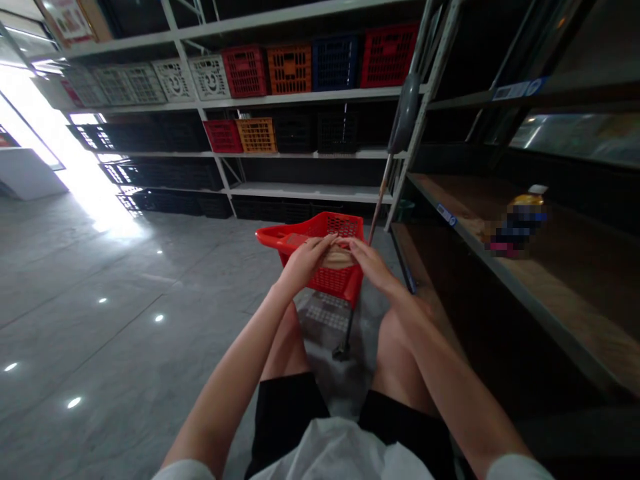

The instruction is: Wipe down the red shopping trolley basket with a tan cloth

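Observation:
My left hand [306, 259] and my right hand [373, 265] come together over a red plastic shopping cart basket [327, 283] in front of my knees. Between them is a tan, flat-looking bundle [339, 259], its exact kind too small to make out. Both hands close on the bundle from either side, fingers curving over its top and far edge, fingertips almost meeting. The thumbs are hidden. The basket has perforated walls and a wide red rim on the left. Beneath it a thin leg ends in a caster [341, 351] on the floor.
White metal racks [300, 99] at the back hold several plastic crates [289, 69]. A long-handled tool [406, 110] leans at the rack's right post. Wooden shelving [565, 293] runs close along my right, with a bottle [525, 213] on it. Grey floor [125, 347] lies left.

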A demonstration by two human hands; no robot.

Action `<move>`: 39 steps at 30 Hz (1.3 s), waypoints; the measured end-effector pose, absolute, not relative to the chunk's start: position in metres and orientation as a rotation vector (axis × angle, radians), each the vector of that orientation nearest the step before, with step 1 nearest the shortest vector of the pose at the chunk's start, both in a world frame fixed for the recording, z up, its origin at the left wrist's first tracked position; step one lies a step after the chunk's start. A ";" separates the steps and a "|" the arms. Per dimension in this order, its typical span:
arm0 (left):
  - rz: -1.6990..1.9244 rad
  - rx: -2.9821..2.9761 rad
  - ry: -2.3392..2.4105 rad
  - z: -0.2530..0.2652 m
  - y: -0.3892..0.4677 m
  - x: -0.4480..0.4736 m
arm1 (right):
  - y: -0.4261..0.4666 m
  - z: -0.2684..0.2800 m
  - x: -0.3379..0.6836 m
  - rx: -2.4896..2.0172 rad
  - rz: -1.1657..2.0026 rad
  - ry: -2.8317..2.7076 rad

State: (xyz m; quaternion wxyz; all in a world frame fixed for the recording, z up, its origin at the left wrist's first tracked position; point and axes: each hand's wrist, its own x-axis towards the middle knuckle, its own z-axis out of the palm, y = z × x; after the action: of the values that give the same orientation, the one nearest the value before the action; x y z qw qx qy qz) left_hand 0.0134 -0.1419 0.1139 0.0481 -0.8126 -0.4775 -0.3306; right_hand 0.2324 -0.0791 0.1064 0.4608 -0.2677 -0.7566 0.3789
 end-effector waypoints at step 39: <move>-0.688 -2.254 -1.514 0.117 -0.112 0.052 | 0.025 0.056 0.325 -0.724 0.759 -1.717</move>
State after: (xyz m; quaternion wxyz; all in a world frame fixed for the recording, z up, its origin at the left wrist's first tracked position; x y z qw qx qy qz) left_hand 0.0520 -0.1124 0.1166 0.1693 -0.7932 -0.5326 -0.2420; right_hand 0.3252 0.0246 0.0564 0.5352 -0.3038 -0.7209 0.3187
